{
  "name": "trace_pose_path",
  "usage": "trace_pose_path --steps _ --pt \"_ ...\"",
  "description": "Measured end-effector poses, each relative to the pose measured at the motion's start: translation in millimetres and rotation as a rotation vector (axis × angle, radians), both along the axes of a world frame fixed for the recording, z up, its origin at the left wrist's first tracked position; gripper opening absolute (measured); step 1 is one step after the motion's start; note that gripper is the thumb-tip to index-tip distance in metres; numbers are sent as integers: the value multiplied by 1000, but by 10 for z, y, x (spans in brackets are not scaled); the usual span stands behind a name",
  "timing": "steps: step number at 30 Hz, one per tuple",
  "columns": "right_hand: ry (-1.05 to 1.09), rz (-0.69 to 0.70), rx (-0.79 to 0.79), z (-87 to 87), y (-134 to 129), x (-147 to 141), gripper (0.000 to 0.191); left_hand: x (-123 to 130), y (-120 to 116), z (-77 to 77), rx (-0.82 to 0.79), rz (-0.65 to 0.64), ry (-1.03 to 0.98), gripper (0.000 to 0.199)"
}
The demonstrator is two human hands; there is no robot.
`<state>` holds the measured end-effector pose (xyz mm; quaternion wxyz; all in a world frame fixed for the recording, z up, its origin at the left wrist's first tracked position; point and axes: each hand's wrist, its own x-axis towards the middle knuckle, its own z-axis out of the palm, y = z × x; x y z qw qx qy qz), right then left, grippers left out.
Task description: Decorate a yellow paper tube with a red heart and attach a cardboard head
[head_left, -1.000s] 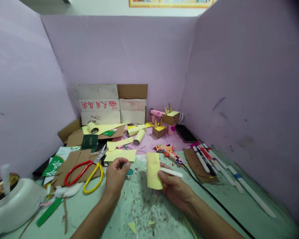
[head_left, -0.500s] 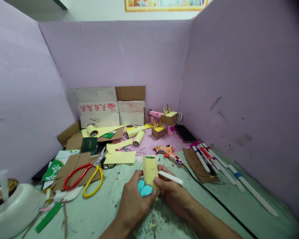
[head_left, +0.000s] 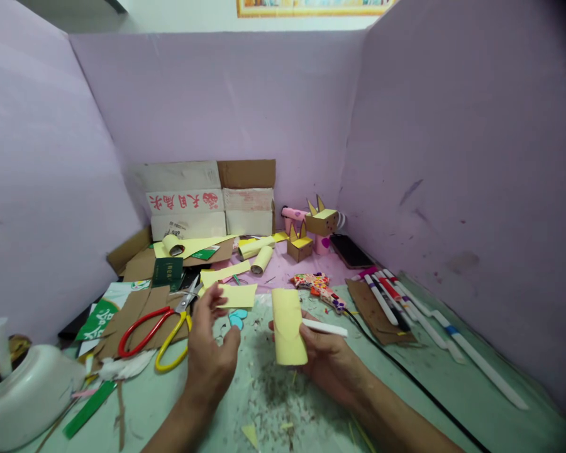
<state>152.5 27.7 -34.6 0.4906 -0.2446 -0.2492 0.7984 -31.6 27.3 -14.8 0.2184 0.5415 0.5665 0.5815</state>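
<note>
A yellow paper tube (head_left: 288,324) stands upright, a little tilted, in the grip of my right hand (head_left: 330,355). The same hand also has a white marker (head_left: 327,328) sticking out to the right between its fingers. To the left, my left hand (head_left: 212,346) is raised with its fingers apart and nothing in them. Just beyond its thumb lie blue paper petal shapes (head_left: 237,319) on the table. Scissors (head_left: 167,327) with one red and one yellow handle rest beside my left hand, on brown cardboard.
A patterned glue gun (head_left: 318,289) with a black cable lies ahead. Several markers (head_left: 396,299) and a phone (head_left: 350,251) are to the right. Yellow paper rolls (head_left: 262,259) and small cardboard animals (head_left: 300,247) stand at the back. A white container (head_left: 33,396) sits front left.
My left hand has let go of the tube and moved left, opening. The blue petals, earlier in that hand, now lie on the table. The tube stays in my right hand, tilted differently.
</note>
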Motion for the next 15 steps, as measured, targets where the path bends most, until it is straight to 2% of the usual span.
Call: trace_pose_path --steps 3,5,9,15 --pt "13 34 28 18 -3 -3 36 97 -99 -45 -270 -294 -378 61" --pt "27 15 66 21 -1 -11 33 205 -155 -112 -399 -383 -486 64" --pt "21 -7 164 -5 -13 -31 37 376 -229 -195 -354 -496 -349 65" --pt "-215 -36 317 -71 -50 -35 46 404 -235 -147 -381 -450 -207 45"
